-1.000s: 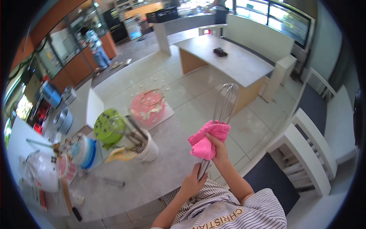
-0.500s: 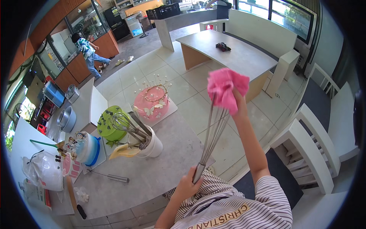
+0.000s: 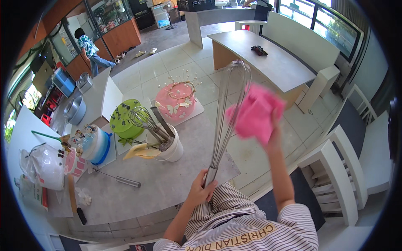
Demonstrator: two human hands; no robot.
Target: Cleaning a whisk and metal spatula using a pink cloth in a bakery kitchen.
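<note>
My left hand (image 3: 200,188) is closed round the handle of a large balloon whisk (image 3: 220,138), which stands upright with its wire loops at the top. Beside the wires, my right hand (image 3: 274,136) grips a bright pink cloth (image 3: 258,112); both are smeared by motion. To the left on the grey table (image 3: 167,188) is a white bucket (image 3: 175,147) with several whisks and a yellow-handled tool in it. A thin tool with a metal handle (image 3: 128,181) lies flat nearer the table's left side.
Behind the bucket are a green cake (image 3: 125,118) and a pink cake with pearls (image 3: 173,102). A blue-and-white cake (image 3: 95,144), a plastic bag (image 3: 48,167) and a long knife (image 3: 81,215) are at the left. White chairs (image 3: 335,184) stand right; a person (image 3: 88,48) walks far left.
The pink cloth has come off the whisk's wires and moved down and right with my right hand. The whisk's loops now show, and it stands more upright.
</note>
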